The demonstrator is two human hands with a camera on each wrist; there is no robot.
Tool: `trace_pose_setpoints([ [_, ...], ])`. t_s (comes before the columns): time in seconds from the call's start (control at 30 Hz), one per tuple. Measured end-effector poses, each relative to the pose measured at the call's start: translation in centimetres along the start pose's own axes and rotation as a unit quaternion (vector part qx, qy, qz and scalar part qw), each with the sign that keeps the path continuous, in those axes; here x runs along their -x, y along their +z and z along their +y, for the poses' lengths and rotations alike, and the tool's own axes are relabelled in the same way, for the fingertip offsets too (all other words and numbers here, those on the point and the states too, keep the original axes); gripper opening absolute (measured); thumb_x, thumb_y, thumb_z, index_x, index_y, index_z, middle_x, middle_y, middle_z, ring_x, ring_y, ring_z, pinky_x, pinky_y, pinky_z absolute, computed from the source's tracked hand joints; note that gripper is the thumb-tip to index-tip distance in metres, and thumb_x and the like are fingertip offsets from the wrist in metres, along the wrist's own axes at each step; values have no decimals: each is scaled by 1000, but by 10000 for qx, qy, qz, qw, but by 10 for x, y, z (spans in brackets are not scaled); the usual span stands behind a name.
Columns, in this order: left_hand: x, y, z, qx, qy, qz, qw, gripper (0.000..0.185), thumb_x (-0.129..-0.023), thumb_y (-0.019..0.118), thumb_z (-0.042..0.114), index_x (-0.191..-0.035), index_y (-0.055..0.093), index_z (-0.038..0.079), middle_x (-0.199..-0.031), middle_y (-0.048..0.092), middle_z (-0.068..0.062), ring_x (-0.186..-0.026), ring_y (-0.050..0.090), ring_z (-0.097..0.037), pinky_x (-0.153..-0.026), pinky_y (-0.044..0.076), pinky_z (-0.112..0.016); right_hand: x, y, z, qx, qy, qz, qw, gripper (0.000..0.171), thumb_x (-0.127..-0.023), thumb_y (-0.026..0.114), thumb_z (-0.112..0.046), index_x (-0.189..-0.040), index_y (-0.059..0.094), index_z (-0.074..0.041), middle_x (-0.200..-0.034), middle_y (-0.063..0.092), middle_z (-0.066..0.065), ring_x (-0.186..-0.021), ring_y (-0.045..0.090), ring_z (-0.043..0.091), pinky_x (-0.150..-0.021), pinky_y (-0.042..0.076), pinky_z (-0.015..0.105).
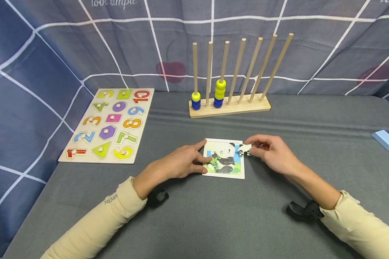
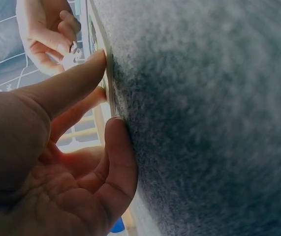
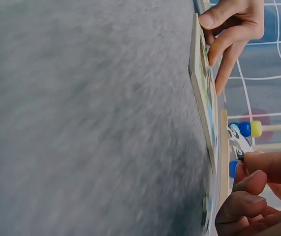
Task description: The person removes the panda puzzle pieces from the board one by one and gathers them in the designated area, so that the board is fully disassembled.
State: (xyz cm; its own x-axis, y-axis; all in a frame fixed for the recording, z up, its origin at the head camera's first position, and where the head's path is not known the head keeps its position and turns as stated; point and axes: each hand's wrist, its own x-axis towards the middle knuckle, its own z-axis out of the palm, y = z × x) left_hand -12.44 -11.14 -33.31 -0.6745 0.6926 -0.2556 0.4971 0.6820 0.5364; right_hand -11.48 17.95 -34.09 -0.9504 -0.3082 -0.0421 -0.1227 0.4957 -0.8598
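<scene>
A square panda jigsaw puzzle (image 1: 223, 176) with a pale frame lies flat on the grey table in the head view. My left hand (image 1: 181, 162) rests at its left side, one fingertip on the picture and others at the left corners. The left wrist view shows the thumb (image 2: 83, 78) extended onto the frame's edge. Between thumb and finger, my right hand (image 1: 275, 153) pinches a small puzzle piece (image 1: 245, 149) with black and white panda markings. That piece overlaps the puzzle's upper right edge; in the right wrist view the piece (image 3: 239, 142) appears tilted above the board.
At the far left lies a number-and-shape peg board (image 1: 95, 144). Behind the puzzle stands a wooden bead rack (image 1: 230, 110) with upright rods and yellow and blue beads. A light blue block (image 1: 387, 141) sits at the far right. Dark gridded cloth (image 1: 194, 46) hangs behind.
</scene>
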Motion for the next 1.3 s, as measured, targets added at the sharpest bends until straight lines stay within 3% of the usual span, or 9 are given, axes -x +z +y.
trace_pose_setpoints([
  [0.3, 1, -1, 1, 6, -51, 17, 10000, 43, -93, 70, 24, -134, 62, 14, -160, 18, -19, -110, 63, -24, -106, 37, -44, 17, -16, 10, -49, 242, 283, 9993, 22, -93, 65, -3, -115, 68, -1, -82, 59, 3, -61, 46, 8, -54, 39, 25],
  [0.67, 0, 0, 0, 29, -27, 1, 10000, 43, -93, 70, 24, -134, 62, 14, -161, 17, -19, -101, 66, -19, -104, 40, -42, 30, -36, 27, -312, 366, 434, 9979, 20, -95, 64, -4, -114, 64, 2, -76, 54, -4, -57, 43, 7, -48, 36, 27],
  [0.87, 0, 0, 0, 27, -86, -33, 10000, 43, -94, 69, 25, -135, 61, 15, -161, 17, -18, -105, 65, -22, -105, 38, -42, 28, -43, 37, 96, 257, 633, 9976, 21, -94, 64, -1, -114, 65, 3, -78, 54, -4, -56, 43, 6, -46, 35, 25],
  [1.07, 1, 0, 0, 10, -63, -7, 10000, 44, -94, 70, 24, -135, 61, 15, -161, 18, -18, -115, 60, -26, -107, 36, -43, 24, -47, 41, 637, 155, 626, 9959, 21, -93, 65, 0, -114, 67, 3, -81, 61, -1, -61, 50, 8, -54, 39, 24],
  [1.3, 2, 0, 0, 18, -45, 9, 10000, 44, -93, 70, 24, -135, 61, 14, -161, 17, -19, -108, 64, -23, -105, 38, -43, 21, -46, 43, 1196, 40, 629, 9908, 18, -91, 67, 0, -109, 69, 1, -82, 60, 5, -60, 48, 9, -56, 37, 25],
])
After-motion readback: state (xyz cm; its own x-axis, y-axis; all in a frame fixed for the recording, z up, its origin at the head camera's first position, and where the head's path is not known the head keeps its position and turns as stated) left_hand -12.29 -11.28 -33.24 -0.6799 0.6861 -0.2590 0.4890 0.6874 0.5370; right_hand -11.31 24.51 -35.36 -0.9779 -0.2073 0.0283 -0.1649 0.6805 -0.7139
